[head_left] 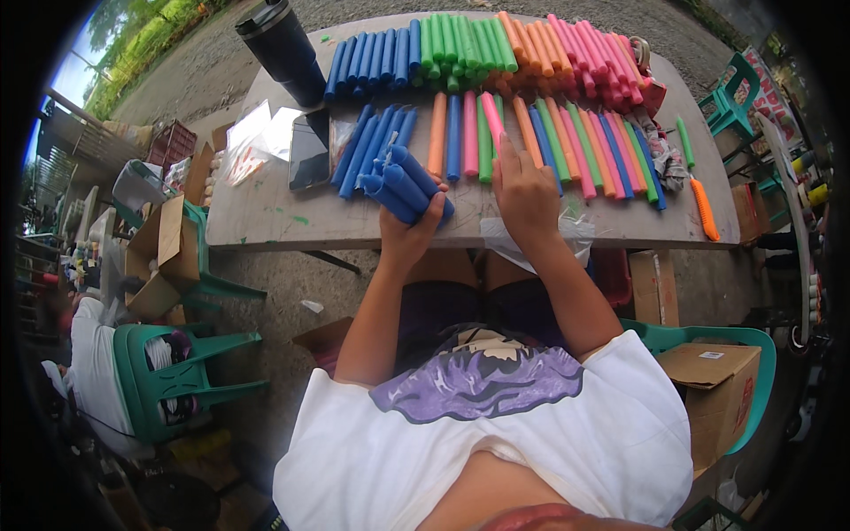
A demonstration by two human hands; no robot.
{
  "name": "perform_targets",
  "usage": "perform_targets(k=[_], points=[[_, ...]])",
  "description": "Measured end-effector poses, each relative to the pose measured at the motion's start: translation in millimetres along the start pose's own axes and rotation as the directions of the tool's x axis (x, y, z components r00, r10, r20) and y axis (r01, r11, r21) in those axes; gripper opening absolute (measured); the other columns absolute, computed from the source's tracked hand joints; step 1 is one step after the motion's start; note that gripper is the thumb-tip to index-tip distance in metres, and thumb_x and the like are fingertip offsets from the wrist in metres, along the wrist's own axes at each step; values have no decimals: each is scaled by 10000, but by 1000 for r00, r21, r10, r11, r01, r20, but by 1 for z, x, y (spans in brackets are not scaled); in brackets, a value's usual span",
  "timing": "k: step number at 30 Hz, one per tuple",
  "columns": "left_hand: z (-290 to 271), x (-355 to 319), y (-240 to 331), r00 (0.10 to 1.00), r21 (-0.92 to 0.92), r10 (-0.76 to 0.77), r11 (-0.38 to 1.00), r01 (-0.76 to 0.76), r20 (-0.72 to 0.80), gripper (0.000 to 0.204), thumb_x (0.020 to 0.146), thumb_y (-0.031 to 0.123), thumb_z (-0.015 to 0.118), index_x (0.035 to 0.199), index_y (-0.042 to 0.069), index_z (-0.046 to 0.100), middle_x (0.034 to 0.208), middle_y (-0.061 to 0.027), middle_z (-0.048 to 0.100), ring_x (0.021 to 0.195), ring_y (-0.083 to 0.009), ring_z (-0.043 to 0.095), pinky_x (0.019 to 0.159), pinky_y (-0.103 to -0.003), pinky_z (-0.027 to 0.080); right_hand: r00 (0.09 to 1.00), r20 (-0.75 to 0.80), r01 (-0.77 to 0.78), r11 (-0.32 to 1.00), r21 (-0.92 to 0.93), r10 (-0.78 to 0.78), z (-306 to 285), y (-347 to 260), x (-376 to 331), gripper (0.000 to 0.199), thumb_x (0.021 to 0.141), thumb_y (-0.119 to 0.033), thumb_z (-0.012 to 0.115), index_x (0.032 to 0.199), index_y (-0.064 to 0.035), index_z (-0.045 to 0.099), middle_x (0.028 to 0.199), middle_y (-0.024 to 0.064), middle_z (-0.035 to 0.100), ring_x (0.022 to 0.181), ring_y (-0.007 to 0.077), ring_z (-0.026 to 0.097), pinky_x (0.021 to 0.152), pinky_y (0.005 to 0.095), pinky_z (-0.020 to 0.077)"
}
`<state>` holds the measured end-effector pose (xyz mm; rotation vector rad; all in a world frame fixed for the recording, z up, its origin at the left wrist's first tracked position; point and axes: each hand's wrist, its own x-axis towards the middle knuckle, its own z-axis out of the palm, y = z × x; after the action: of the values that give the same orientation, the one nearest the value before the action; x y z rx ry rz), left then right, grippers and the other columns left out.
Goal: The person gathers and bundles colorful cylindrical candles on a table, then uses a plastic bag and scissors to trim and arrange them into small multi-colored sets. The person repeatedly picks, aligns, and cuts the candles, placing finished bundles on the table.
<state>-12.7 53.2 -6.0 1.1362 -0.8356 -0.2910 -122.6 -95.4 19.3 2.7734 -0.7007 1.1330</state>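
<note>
My left hand point(410, 232) is closed round several blue candles point(396, 188), held in a bunch over the table's near edge with their wicks pointing up and away from me. My right hand point(526, 196) grips a pink candle point(491, 115) near its lower end, tilted toward the upper left. Just beyond my hands lies a row of single candles in orange, blue, pink and green. More loose blue candles point(356, 150) lie to the left of this row. Piled at the back are blue candles point(372, 60), green candles point(465, 44), orange candles point(536, 49) and pink candles point(595, 55).
On the grey table point(257, 217), a black tumbler point(282, 55) and a phone point(310, 150) stand and lie at left. An orange-handled cutter point(704, 211) and a green candle point(685, 142) lie at right. Green chairs point(150, 372) and cardboard boxes point(708, 389) flank me.
</note>
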Motion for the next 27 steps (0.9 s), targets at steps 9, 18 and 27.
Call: perform_targets(k=[9, 18, 27], points=[[-1, 0, -2, 1000, 6, 3, 1000, -3, 11, 446, 868, -56, 631, 1265, 23, 445, 1069, -84, 581, 1017, -192, 621, 936, -354, 500, 980, 197, 35, 989, -141, -7, -2, -1, 4, 383, 931, -298, 599, 1237, -71, 637, 770, 55, 589, 646, 224, 577, 632, 364, 432], [-1, -2, -5, 1000, 5, -4, 1000, 4, 13, 422, 881, -46, 624, 1262, 22, 455, 1089, -90, 578, 1035, -199, 618, 945, -357, 496, 967, 239, -31, 975, -219, 84, -22, 20, 1, 325, 882, -316, 641, 1131, -110, 675, 954, 62, 567, 922, 236, 557, 746, 398, 420], [-1, 0, 3, 999, 65, -24, 998, 22, 26, 332, 896, 16, 639, 1205, -3, 521, 1071, -109, 641, 1010, -192, 634, 923, -345, 497, 982, 181, 96, 967, -235, -54, -4, 20, 6, 222, 787, -204, 666, 962, -85, 599, 968, 75, 574, 926, 234, 560, 787, 381, 449]])
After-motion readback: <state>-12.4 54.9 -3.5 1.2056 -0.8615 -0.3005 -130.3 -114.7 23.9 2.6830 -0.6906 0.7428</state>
